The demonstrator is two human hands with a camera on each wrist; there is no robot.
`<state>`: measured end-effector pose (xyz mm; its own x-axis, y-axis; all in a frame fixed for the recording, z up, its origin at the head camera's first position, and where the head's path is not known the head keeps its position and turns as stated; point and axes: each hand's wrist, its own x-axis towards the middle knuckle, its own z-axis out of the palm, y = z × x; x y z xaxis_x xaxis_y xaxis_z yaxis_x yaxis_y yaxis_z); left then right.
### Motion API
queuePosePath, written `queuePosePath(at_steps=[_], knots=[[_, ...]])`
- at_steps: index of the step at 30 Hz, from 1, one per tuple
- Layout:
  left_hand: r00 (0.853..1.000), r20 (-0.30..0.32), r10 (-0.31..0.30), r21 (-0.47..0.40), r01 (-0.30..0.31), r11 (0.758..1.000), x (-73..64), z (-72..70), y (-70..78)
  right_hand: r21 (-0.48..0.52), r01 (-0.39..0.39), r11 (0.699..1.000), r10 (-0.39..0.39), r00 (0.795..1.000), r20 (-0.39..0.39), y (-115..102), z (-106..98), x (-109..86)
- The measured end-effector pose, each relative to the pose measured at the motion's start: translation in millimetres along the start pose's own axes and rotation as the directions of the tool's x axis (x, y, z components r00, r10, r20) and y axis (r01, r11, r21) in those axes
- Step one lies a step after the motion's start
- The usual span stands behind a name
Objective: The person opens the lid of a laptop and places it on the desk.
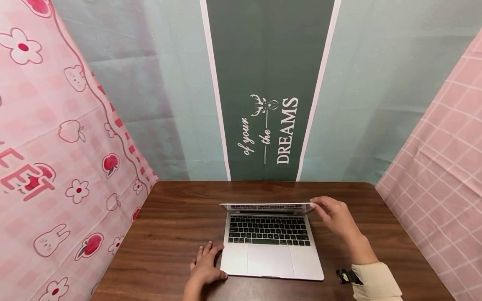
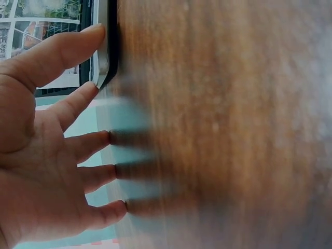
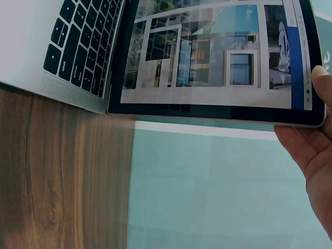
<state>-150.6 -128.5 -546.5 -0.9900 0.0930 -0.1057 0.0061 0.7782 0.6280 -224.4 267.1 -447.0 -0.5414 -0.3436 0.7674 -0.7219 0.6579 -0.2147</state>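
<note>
A silver laptop [image 1: 236,261] with black keys sits on the wooden table, its screen [image 3: 202,78] raised and lit with a grid of building pictures. At the screen's upper right corner my right hand [image 1: 339,217] pinches the edge, thumb on the display side and fingers behind. My left hand [image 1: 205,266] rests on the table by the base's front left corner. Its thumb and index fingertip touch the laptop's edge, while the other fingers [image 2: 96,176] spread out on the wood.
Behind the brown table [image 1: 177,217] hangs a grey-green cloth [image 1: 263,50] with white lettering. Pink patterned cloth [image 1: 49,146] closes the left side, and pink checked cloth [image 1: 440,167] the right. A dark strap with a small device [image 1: 348,276] is at the right wrist.
</note>
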Motion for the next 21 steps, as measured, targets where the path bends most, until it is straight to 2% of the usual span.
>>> queuePosePath(at_steps=[7, 13, 17, 21], knots=[[1.0, 0.005, 0.01, 0.005, -0.01, 1.0, 0.5, 1.4, 1.8, 0.025, -0.15, 0.988, 0.151, 0.988, -0.031, 9.7, -1.2, -7.5], [1.0, -0.001, -0.004, 0.011, 0.004, 1.0, -0.1, 2.6, 1.3, 0.135, -0.262, 0.955, 0.277, 0.955, -0.103, 20.2, 10.3, -10.9], [1.0, 0.001, -0.014, 0.007, 0.014, 1.0, 0.2, 2.4, 1.4, 0.175, -0.338, 0.925, 0.365, 0.916, -0.164, 24.3, 19.2, -9.0], [1.0, 0.003, -0.024, 0.002, 0.024, 1.0, 0.2, 1.2, 2.2, 0.257, -0.446, 0.858, 0.496, 0.848, -0.186, 26.0, 26.8, -3.7]])
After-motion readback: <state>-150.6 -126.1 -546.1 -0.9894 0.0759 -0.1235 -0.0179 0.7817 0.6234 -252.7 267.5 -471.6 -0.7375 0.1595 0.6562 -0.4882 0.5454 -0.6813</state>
